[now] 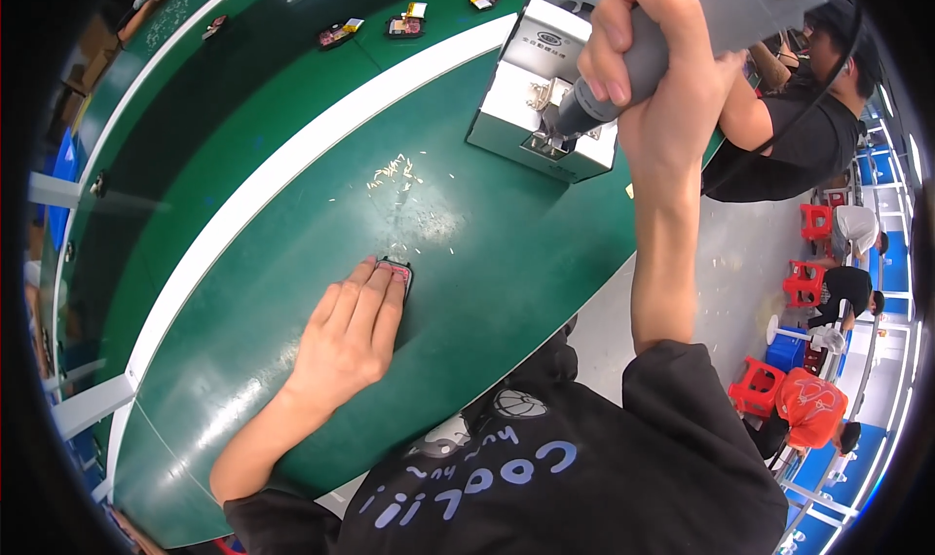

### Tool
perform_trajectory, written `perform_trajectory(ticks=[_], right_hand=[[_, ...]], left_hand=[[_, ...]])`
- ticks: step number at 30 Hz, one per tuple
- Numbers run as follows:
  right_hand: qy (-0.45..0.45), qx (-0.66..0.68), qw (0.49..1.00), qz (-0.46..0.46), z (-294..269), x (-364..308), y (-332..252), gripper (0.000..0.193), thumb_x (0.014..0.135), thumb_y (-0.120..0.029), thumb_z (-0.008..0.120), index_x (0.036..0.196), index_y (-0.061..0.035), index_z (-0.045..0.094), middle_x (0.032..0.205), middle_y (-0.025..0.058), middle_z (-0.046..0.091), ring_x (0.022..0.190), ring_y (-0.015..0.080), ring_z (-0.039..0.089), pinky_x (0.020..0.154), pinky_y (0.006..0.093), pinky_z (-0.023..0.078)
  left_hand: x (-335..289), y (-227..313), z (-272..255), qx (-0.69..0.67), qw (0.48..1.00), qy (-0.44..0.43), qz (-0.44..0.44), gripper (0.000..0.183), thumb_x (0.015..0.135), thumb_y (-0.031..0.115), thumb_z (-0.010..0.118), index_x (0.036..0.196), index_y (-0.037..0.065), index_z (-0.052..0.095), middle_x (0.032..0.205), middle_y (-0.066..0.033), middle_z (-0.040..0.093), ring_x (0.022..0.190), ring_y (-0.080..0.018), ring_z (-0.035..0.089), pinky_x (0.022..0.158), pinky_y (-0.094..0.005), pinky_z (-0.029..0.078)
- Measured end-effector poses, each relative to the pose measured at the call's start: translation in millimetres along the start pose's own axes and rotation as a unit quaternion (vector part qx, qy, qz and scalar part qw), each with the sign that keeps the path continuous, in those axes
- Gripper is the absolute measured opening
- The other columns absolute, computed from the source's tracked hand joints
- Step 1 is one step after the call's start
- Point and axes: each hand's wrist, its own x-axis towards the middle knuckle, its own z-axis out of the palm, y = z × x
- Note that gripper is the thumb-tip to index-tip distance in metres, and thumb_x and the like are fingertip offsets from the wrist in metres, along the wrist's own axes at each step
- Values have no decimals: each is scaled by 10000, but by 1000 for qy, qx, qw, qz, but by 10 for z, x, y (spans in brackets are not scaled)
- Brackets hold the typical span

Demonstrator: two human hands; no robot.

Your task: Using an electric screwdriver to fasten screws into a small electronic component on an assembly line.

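The left hand (pixel 343 336) rests its fingers (pixel 375 300) on a small dark-rimmed part (pixel 405 277) on the green table (pixel 506 287). The right hand (pixel 672 88) grips a grey power screwdriver (pixel 745 15), its tip perhaps touching a fitting on a white box (pixel 511 97). Pale slivers (pixel 397 172) lie nearby.

Matt plastic power tool (pixel 650 60), glossy tabletop (pixel 506 253)

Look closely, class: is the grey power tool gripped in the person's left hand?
No, the right hand grips the grey power tool, while the left hand rests on a small dark-edged part.
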Motion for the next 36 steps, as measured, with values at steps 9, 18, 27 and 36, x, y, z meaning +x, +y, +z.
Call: perform_trajectory(ticks=[9, 18, 27, 36], right_hand=[[-5, 6, 999, -46, -271, 85, 131, 331, 989, -195, 558, 731, 2, 495, 618, 82, 499, 358, 162, 423, 375, 301, 370], [-31, -28, 999, -31, -171, 83, 179, 201, 951, -120, 596, 833, 10, 500, 592, 90, 509, 349, 146, 423, 351, 286, 373], [-138, 109, 984, 0, -42, -535, 244, 242, 1037, -257, 412, 983, -32, 483, 732, 92, 460, 348, 129, 351, 341, 308, 340], [-168, 117, 979, 24, 228, -966, 421, 197, 1048, -214, 337, 1031, -33, 415, 720, 126, 467, 347, 173, 396, 350, 355, 383]], left_hand=[[33, -33, 62, 19, 999, 26, 34, 315, 754, 1, 672, 1054, -96, 687, 1038, -196, 687, 1002, -333, 701, 760, -365, 557], [7, -29, 66, 8, 999, 22, 36, 330, 762, 24, 668, 1065, -105, 686, 1047, -204, 687, 986, -332, 701, 745, -367, 560], [9, -11, 131, 81, 992, 46, 83, 236, 786, 40, 686, 989, -79, 706, 1000, -192, 693, 932, -326, 708, 733, -346, 563], [-91, -4, 179, 82, 991, 68, 83, 190, 792, 49, 695, 937, -73, 692, 922, -176, 684, 923, -340, 724, 772, -361, 618]])
